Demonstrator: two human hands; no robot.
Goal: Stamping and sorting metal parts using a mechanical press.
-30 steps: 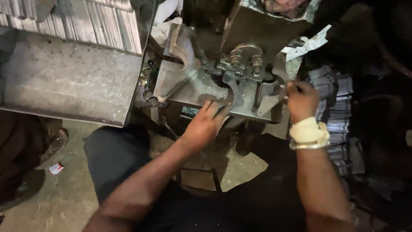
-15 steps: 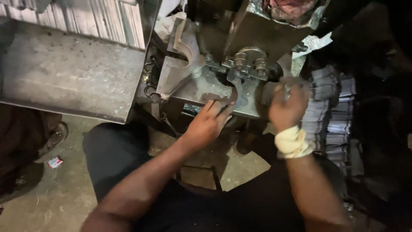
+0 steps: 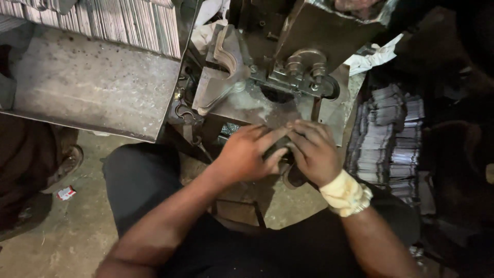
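Both hands meeting at six o'clock below the press machine (image 3: 267, 77). Left hand (image 3: 247, 154) and right hand (image 3: 314, 152) touching, fingers curled, grip closed around a small dark metal piece (image 3: 278, 149) between them. Piece mostly hidden, long axis impossible to tell. Equally near to both hands. Steel tray (image 3: 87, 87) off at ten o'clock, stacked metal strips (image 3: 391, 139) at three o'clock. Cloth wrist wrap (image 3: 345, 193) on the right.

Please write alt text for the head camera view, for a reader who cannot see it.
Seen from above, a person's left hand and right hand meet around a small dark part before a metal press machine. A steel tray lies left, stacked metal pieces right.
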